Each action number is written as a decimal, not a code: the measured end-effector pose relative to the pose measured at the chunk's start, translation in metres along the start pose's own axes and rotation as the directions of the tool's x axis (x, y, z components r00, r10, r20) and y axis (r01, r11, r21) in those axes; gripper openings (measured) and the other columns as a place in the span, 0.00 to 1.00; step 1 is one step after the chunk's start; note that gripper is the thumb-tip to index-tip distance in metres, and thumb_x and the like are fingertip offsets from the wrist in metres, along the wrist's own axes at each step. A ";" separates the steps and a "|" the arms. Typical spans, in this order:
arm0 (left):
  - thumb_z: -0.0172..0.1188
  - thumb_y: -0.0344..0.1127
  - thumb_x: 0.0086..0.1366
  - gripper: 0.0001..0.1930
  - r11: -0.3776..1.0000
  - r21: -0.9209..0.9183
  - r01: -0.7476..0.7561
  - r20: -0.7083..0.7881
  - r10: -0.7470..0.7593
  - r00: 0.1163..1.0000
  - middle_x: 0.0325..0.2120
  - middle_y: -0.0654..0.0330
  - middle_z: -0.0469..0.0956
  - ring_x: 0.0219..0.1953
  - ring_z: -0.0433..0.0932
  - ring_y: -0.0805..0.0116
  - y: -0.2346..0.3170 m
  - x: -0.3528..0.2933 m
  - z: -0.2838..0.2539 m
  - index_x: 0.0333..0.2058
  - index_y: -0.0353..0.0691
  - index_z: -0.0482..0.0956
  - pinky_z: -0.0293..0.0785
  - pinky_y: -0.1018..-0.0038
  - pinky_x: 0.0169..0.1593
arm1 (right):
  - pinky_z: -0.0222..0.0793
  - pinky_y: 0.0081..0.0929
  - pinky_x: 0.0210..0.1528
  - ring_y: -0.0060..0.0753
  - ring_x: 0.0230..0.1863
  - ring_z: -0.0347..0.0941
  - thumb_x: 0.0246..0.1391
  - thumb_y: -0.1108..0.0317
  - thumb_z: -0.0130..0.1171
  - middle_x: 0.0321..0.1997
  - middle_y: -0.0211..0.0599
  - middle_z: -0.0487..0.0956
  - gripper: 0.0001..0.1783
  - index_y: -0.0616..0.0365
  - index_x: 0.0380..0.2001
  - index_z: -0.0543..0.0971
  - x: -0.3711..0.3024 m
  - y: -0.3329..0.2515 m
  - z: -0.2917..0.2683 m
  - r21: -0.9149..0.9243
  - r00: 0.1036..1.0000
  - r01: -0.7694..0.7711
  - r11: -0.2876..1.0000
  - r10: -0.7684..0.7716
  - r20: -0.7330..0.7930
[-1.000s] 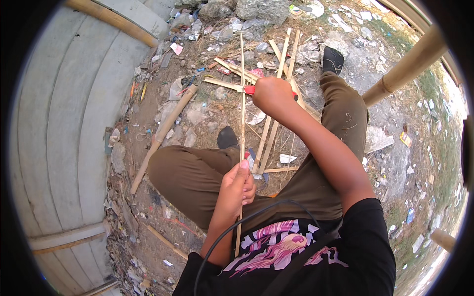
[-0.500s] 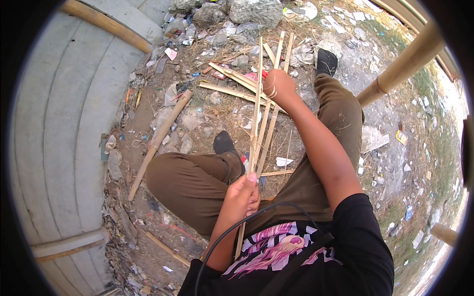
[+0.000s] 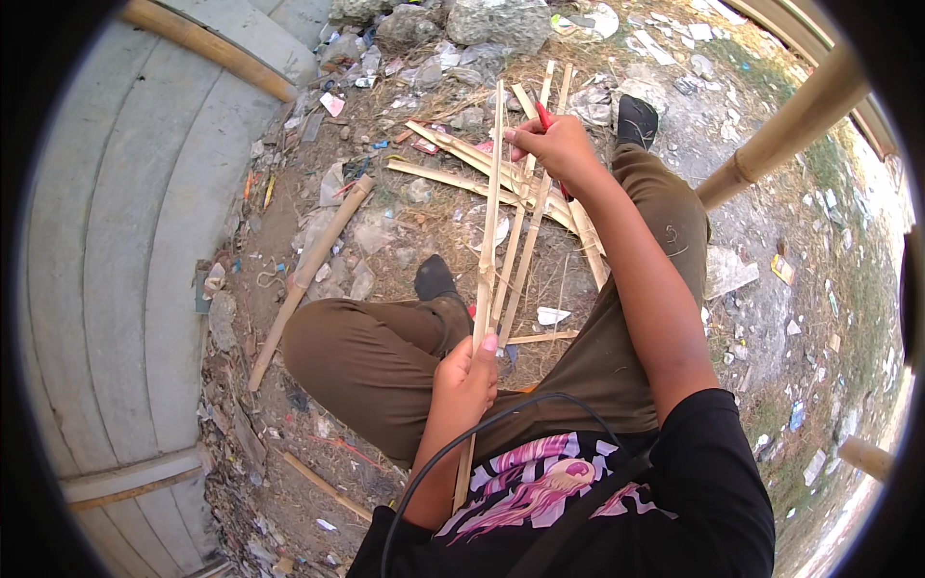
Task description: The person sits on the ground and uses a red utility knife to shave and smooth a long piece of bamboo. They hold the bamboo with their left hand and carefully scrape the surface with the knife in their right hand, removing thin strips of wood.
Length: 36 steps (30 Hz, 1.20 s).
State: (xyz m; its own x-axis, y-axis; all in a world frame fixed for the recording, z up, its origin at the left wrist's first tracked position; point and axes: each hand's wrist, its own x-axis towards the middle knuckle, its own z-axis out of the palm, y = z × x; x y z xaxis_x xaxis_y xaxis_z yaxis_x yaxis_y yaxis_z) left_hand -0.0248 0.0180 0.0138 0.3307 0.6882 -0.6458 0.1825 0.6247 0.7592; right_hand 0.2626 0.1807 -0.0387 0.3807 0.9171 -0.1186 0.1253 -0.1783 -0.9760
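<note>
My left hand point(image 3: 464, 383) is closed around the lower part of a long split bamboo strip point(image 3: 488, 252), thumb lying along it. The strip runs from beside my shirt up past my right hand. My right hand point(image 3: 559, 149) grips a slim red-handled tool point(image 3: 543, 117), whose dark narrow end shows below the palm; its kind is not clear. Thumb and forefinger of that hand pinch close to the strip's upper part, where a thin fibre hangs. Under and beyond it, several more bamboo strips point(image 3: 453, 179) lie crossed on the ground between my legs.
A thicker bamboo pole point(image 3: 313, 279) lies to the left, near a grey plank wall point(image 3: 125, 250). An upright bamboo post point(image 3: 785, 130) stands at the right. Rocks point(image 3: 499, 24) sit at the far side. Litter and dry grass cover the ground. A black cable point(image 3: 434, 462) crosses my lap.
My right hand has turned and shifted slightly right, showing more of the red tool. The held strip has moved slightly left and turned its broad face up. Another strip shows beside my right knee.
</note>
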 end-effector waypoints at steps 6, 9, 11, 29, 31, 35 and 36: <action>0.52 0.48 0.77 0.15 1.000 -0.014 0.011 0.037 -0.011 0.999 0.16 0.75 0.57 0.15 0.54 0.87 0.003 -0.005 -0.003 0.40 0.41 0.72 0.50 0.84 0.17 | 0.74 0.37 0.34 0.39 0.23 0.76 0.50 0.62 0.63 0.25 0.45 0.83 0.14 0.66 0.30 0.84 0.014 0.011 -0.007 -0.529 0.850 -0.019 0.848 -0.265 -0.455; 0.54 0.49 0.76 0.17 0.999 -0.045 0.022 0.101 -0.017 0.995 0.16 0.72 0.58 0.14 0.55 0.85 0.005 -0.007 -0.005 0.32 0.43 0.66 0.51 0.84 0.17 | 0.70 0.44 0.28 0.42 0.19 0.70 0.52 0.67 0.59 0.25 0.45 0.76 0.13 0.70 0.32 0.74 0.050 0.038 -0.035 0.385 0.738 -0.095 0.918 0.325 -0.591; 0.53 0.49 0.77 0.18 0.996 -0.085 0.016 0.053 -0.012 0.999 0.16 0.72 0.57 0.14 0.55 0.85 0.007 -0.006 -0.007 0.32 0.43 0.66 0.51 0.84 0.17 | 0.56 0.37 0.16 0.33 0.13 0.59 0.57 0.70 0.53 0.19 0.33 0.62 0.07 0.62 0.32 0.67 0.070 0.056 -0.059 0.907 0.655 0.017 0.420 0.681 -0.328; 0.55 0.51 0.76 0.19 0.985 -0.128 -0.113 -0.077 0.104 0.992 0.15 0.73 0.59 0.13 0.56 0.85 0.015 0.002 -0.010 0.31 0.43 0.68 0.52 0.84 0.16 | 0.74 0.47 0.27 0.51 0.23 0.80 0.49 0.58 0.65 0.17 0.42 0.78 0.11 0.53 0.26 0.78 -0.084 -0.014 0.047 -0.653 0.886 0.459 0.602 -0.367 0.283; 0.55 0.51 0.75 0.19 0.989 -0.064 -0.135 -0.110 0.127 0.986 0.15 0.72 0.60 0.13 0.57 0.85 0.015 0.006 -0.007 0.30 0.44 0.68 0.53 0.84 0.16 | 0.73 0.46 0.25 0.49 0.21 0.79 0.48 0.58 0.66 0.16 0.41 0.78 0.11 0.52 0.25 0.78 -0.092 -0.006 0.055 -0.679 0.843 0.529 0.509 -0.411 0.348; 0.56 0.51 0.75 0.19 0.987 0.014 -0.157 -0.158 0.157 0.975 0.15 0.72 0.62 0.13 0.59 0.84 0.016 0.008 -0.010 0.30 0.44 0.68 0.53 0.83 0.15 | 0.73 0.43 0.22 0.48 0.19 0.79 0.46 0.61 0.66 0.16 0.41 0.78 0.10 0.53 0.24 0.77 -0.099 0.003 0.067 -0.728 0.845 0.508 0.461 -0.429 0.318; 0.56 0.51 0.75 0.19 0.987 0.021 -0.159 -0.168 0.160 0.973 0.14 0.72 0.62 0.12 0.59 0.84 0.016 0.007 -0.010 0.30 0.44 0.68 0.53 0.83 0.15 | 0.73 0.42 0.21 0.48 0.19 0.79 0.46 0.62 0.66 0.16 0.41 0.78 0.10 0.54 0.24 0.76 -0.098 0.002 0.067 -0.726 0.834 0.524 0.446 -0.443 0.329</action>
State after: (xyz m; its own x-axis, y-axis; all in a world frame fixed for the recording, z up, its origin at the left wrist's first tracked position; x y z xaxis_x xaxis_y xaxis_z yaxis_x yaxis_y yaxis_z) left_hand -0.0288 0.0366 0.0210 0.1949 0.8314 -0.5204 0.1475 0.4997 0.8536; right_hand 0.1642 0.1139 -0.0417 -0.0400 0.9611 0.2734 0.9201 0.1421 -0.3650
